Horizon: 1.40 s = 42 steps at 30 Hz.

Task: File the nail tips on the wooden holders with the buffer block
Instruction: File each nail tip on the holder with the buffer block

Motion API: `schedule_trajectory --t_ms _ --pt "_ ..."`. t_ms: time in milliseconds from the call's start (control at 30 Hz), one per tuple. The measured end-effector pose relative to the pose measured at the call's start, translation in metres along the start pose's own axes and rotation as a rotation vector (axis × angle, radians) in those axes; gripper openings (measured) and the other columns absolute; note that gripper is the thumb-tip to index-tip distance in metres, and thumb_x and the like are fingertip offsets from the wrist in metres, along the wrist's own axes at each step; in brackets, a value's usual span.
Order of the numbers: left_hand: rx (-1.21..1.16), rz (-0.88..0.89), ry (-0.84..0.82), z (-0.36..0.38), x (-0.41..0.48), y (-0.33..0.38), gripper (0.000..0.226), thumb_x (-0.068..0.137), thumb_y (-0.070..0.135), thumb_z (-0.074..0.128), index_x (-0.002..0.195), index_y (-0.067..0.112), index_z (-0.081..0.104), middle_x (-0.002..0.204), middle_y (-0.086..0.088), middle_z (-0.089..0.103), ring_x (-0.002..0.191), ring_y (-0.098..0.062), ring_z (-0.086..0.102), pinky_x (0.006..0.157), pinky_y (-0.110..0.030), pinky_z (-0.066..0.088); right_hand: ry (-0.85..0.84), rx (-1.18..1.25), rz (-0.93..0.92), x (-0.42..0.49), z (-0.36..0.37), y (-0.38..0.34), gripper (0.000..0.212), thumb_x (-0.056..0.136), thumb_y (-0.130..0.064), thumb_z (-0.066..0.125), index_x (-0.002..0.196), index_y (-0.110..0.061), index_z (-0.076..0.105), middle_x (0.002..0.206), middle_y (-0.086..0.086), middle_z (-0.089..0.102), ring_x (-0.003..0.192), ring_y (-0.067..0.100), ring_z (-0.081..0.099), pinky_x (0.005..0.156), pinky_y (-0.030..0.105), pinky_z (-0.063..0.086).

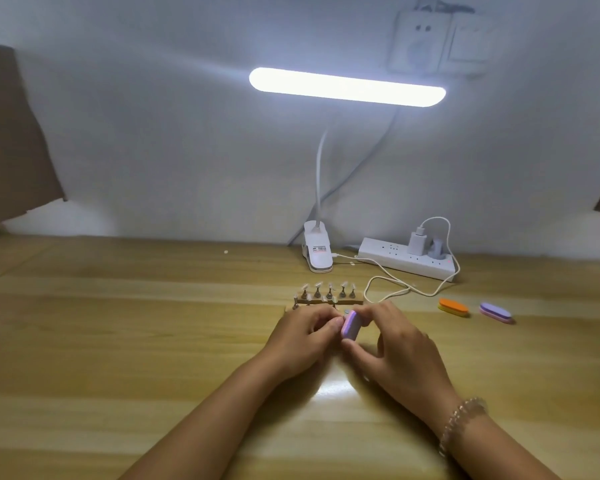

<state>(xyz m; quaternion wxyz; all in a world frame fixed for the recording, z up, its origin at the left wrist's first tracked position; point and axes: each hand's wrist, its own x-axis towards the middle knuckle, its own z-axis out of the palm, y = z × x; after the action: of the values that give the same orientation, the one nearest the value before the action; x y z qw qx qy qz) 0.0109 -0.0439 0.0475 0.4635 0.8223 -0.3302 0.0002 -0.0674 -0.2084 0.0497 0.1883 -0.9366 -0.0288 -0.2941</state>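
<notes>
A wooden holder (352, 301) with several nail tips (330, 287) on small metal stands sits on the desk just beyond my hands. My right hand (395, 344) grips a pink and purple buffer block (350, 325) between thumb and fingers, held upright. Curled fingers of my left hand (302, 336) pinch something small against the block's left face; the fingers hide what it is. A second holder's stands (296, 303) peek out above my left hand.
A clip lamp base (317, 249) with a lit light bar (347, 87) stands behind the holders. A white power strip (407, 258) and looping white cable (388, 284) lie at the right. Orange (453, 306) and purple (495, 311) buffer blocks rest further right.
</notes>
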Motion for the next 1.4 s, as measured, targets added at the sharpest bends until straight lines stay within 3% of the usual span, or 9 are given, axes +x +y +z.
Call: schedule_trajectory --t_ms 200,367,500,600,767,933,1167,1300,1400 --pt "-0.065 0.006 -0.016 0.003 -0.002 -0.001 0.019 0.101 0.019 0.054 0.093 0.021 0.072 0.088 0.007 0.076 0.078 -0.002 0.067 0.060 -0.020 0.043 0.058 0.016 0.059 0.001 -0.002 0.000 0.032 0.080 -0.037 0.075 0.106 -0.027 0.059 0.101 -0.011 0.055 0.067 0.012 0.054 0.059 0.035 0.049" --pt "-0.169 -0.011 0.003 0.004 -0.002 -0.003 0.018 0.101 0.013 0.053 0.096 0.013 0.070 0.087 0.002 0.076 0.075 0.000 0.070 0.054 -0.007 0.040 0.102 0.113 0.122 0.003 -0.003 0.005 0.029 0.080 -0.035 0.078 0.101 -0.030 0.059 0.098 -0.016 0.058 0.062 0.000 0.046 0.064 0.034 0.050" --pt "-0.042 0.021 0.017 0.003 -0.001 -0.004 0.017 0.100 0.017 0.055 0.092 0.019 0.069 0.076 0.013 0.066 0.055 0.008 0.055 0.058 -0.020 0.039 0.014 0.041 -0.039 -0.001 -0.001 -0.002 0.036 0.076 -0.041 0.079 0.103 -0.028 0.060 0.095 -0.015 0.057 0.059 0.001 0.039 0.054 0.030 0.046" --pt "-0.052 0.005 0.013 0.000 0.001 -0.004 0.017 0.100 0.017 0.056 0.095 0.017 0.072 0.077 0.009 0.066 0.050 0.008 0.051 0.060 -0.025 0.039 0.043 0.020 -0.024 0.001 0.000 -0.002 0.037 0.075 -0.041 0.080 0.103 -0.027 0.059 0.097 -0.014 0.058 0.062 0.007 0.050 0.053 0.029 0.043" --pt "-0.080 0.007 -0.019 0.000 0.000 -0.003 0.018 0.100 0.016 0.055 0.092 0.016 0.072 0.078 0.000 0.067 0.058 -0.007 0.053 0.058 -0.030 0.044 0.039 -0.006 -0.054 -0.001 0.002 -0.001 0.038 0.074 -0.041 0.079 0.103 -0.028 0.059 0.094 -0.014 0.057 0.060 0.004 0.042 0.050 0.028 0.042" --pt "-0.072 0.027 -0.030 0.001 0.002 -0.006 0.021 0.099 0.017 0.057 0.088 0.027 0.071 0.065 0.019 0.061 0.055 0.006 0.050 0.057 -0.025 0.040 0.012 0.009 -0.085 -0.001 0.002 0.000 0.041 0.075 -0.036 0.080 0.110 -0.026 0.061 0.098 -0.013 0.058 0.062 -0.001 0.038 0.052 0.024 0.040" --pt "-0.083 0.040 -0.035 0.003 0.003 -0.010 0.019 0.099 0.017 0.057 0.087 0.023 0.070 0.067 0.015 0.061 0.058 0.003 0.052 0.056 -0.024 0.040 0.027 0.052 -0.051 0.001 0.003 0.001 0.039 0.075 -0.040 0.078 0.107 -0.026 0.062 0.093 -0.014 0.058 0.061 0.000 0.039 0.053 0.031 0.047" --pt "-0.167 0.029 -0.033 0.003 0.001 -0.007 0.022 0.100 0.013 0.055 0.088 0.025 0.069 0.077 0.012 0.070 0.067 0.005 0.061 0.058 -0.012 0.041 0.096 0.121 0.048 0.003 0.003 0.007 0.033 0.076 -0.039 0.078 0.101 -0.026 0.061 0.090 -0.014 0.058 0.058 -0.006 0.040 0.056 0.031 0.045" --pt "-0.087 0.036 -0.012 0.003 0.001 -0.007 0.020 0.099 0.015 0.056 0.090 0.026 0.068 0.080 0.013 0.069 0.072 -0.001 0.060 0.067 -0.026 0.046 0.010 0.079 -0.026 0.000 0.004 0.005 0.034 0.076 -0.041 0.076 0.104 -0.029 0.060 0.091 -0.016 0.057 0.058 -0.009 0.040 0.055 0.026 0.042"
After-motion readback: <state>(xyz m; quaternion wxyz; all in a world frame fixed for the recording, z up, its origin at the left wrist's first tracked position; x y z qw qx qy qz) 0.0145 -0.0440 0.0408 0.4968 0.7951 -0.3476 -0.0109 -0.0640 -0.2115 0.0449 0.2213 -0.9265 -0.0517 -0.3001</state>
